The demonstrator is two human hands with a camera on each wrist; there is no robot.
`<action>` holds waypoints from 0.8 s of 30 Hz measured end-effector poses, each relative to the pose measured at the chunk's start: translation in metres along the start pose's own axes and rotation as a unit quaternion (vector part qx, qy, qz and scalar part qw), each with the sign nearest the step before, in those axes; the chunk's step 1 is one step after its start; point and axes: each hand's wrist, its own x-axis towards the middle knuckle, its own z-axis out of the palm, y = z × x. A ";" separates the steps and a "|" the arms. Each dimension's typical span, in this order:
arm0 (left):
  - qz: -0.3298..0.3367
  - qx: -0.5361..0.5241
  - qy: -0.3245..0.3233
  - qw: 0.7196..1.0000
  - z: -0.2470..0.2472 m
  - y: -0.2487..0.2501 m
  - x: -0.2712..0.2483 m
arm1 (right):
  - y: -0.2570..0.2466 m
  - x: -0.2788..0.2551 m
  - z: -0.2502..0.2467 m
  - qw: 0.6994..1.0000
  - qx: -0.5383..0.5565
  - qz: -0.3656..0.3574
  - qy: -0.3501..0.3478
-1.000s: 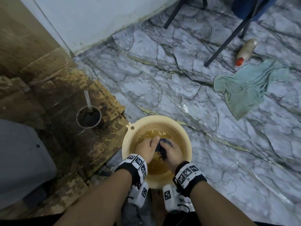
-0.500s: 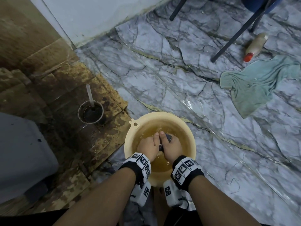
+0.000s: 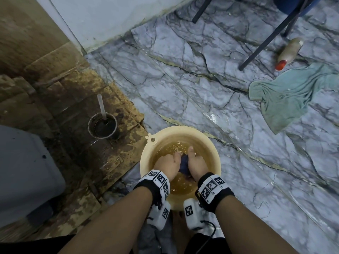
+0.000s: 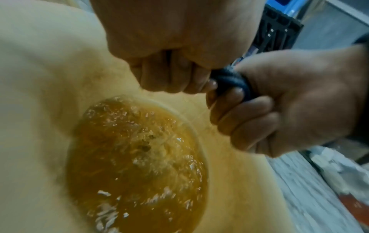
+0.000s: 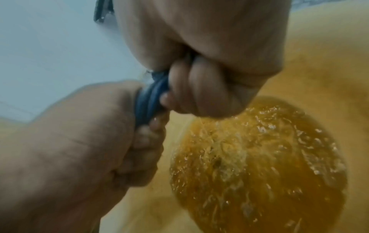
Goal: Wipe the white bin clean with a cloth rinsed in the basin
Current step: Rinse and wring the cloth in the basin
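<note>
A cream basin (image 3: pixel 213 149) of brownish water (image 4: pixel 139 165) stands on the marble floor just in front of me. Over it, my left hand (image 3: pixel 167 161) and right hand (image 3: pixel 196 163) each grip one end of a dark blue cloth (image 3: pixel 184 163). In the wrist views the cloth (image 4: pixel 229 78) (image 5: pixel 147 100) is twisted tight between the two fists, above the water. Water drips from it and the surface (image 5: pixel 259 157) is rippled. A pale grey-white bin (image 3: pixel 23 171) lies at the left edge, partly out of frame.
A green towel (image 3: pixel 289 92) lies on the floor to the right, with a red-capped bottle (image 3: pixel 289 52) beyond it beside dark chair legs (image 3: pixel 266 39). A round drain cup with a white pipe (image 3: pixel 102 125) sits in the stained brown floor on the left. A wall runs behind.
Both hands have kept hold of the cloth and turned against each other, wringing it. The cloth now shows between the hands rather than at the fingertips, and the water is more disturbed.
</note>
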 end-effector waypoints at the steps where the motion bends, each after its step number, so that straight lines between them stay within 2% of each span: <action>1: -0.034 -0.026 -0.004 0.999 -0.002 0.000 0.002 | 0.002 0.000 0.000 0.998 -0.024 -0.058 0.020; 4: -0.090 -0.086 -0.021 0.992 -0.010 0.002 0.005 | 0.008 -0.008 0.001 0.965 -0.041 -0.253 0.054; 6: -0.102 -0.125 -0.053 0.986 -0.014 0.006 0.003 | 0.010 -0.014 0.004 0.945 -0.048 -0.319 0.054; 8: -0.117 -0.166 -0.066 0.977 -0.016 0.010 -0.001 | 0.007 -0.019 0.006 0.933 -0.059 -0.347 0.069; 11: -0.096 -0.140 -0.084 0.982 -0.015 0.015 -0.006 | 0.001 -0.018 0.008 0.938 -0.050 -0.326 0.106; 13: -0.085 -0.129 -0.052 0.987 -0.010 0.014 -0.005 | -0.002 -0.013 0.006 0.951 -0.051 -0.283 0.113; 18: -0.006 -0.064 0.002 0.998 -0.006 0.011 -0.004 | -0.013 -0.007 0.002 0.964 -0.114 -0.217 0.105; 24: 0.036 0.025 -0.002 0.999 0.000 0.003 -0.006 | -0.012 -0.002 0.000 0.980 -0.145 -0.125 0.053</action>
